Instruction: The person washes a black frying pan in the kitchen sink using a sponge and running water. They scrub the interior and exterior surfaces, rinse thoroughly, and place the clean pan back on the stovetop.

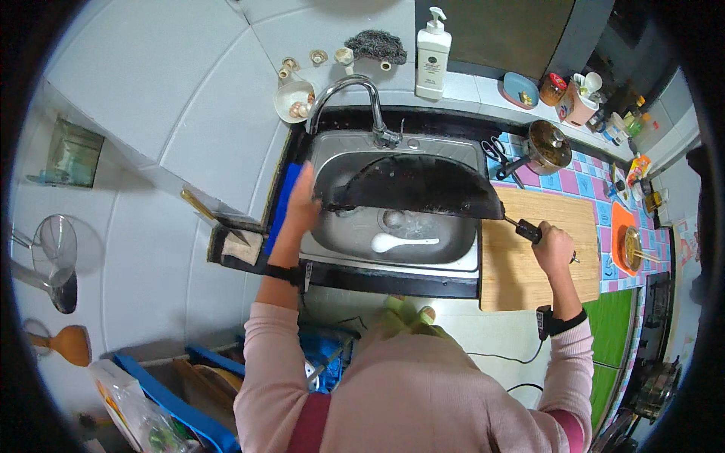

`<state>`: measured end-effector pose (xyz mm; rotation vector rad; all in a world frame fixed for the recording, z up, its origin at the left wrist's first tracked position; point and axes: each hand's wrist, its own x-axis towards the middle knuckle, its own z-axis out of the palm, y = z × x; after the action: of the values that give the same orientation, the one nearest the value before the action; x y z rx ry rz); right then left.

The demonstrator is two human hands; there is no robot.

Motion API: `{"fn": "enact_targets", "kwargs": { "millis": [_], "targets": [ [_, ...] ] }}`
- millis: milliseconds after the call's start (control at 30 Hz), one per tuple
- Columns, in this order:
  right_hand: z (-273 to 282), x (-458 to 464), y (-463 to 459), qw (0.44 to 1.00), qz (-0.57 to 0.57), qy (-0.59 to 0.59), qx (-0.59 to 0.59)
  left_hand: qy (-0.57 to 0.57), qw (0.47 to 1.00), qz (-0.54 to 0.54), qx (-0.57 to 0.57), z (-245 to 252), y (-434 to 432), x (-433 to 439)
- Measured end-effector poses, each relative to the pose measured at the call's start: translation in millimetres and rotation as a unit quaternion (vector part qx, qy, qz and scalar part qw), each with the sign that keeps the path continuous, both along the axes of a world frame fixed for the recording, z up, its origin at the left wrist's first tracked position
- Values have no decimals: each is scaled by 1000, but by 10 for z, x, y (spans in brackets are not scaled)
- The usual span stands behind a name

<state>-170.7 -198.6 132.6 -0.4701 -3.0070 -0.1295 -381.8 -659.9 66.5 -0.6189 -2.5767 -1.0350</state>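
Observation:
My right hand (553, 247) is closed around the dark handle of a black wok (419, 184), over the wooden cutting board. The wok is tilted on its side across the stainless steel sink (396, 261), beneath the chrome faucet (376, 107). At the wok's left end is my left hand (305, 198), blurred; whether it touches the rim I cannot tell. A white spoon (405, 242) lies in the sink basin near the drain. A blue cloth or strip (281, 212) is partly hidden behind my left forearm.
The wooden cutting board (541, 272) lies right of the sink, with a lidded pot (546, 148) and black scissors (501, 161) behind it. A white pump bottle (433, 56) stands on the ledge. A knife (212, 215) stands at the left corner. Glass bowl (630, 246) with chopsticks at right.

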Motion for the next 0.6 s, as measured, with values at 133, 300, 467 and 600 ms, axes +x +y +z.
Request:
{"fn": "enact_targets", "kwargs": {
  "millis": [133,300,467,600],
  "targets": [
    [-22,-196,-179,999,-12,-15,32,-81,979,-37,182,550,91,-797],
    [-41,-398,-389,998,-16,-64,18,-217,952,-120,182,858,243,-716],
    [-37,-565,-536,995,-16,-89,37,-203,922,-297,145,697,674,-568],
    [36,-600,-606,994,2,-81,71,-319,881,-301,178,569,689,-1022]
  ]
}}
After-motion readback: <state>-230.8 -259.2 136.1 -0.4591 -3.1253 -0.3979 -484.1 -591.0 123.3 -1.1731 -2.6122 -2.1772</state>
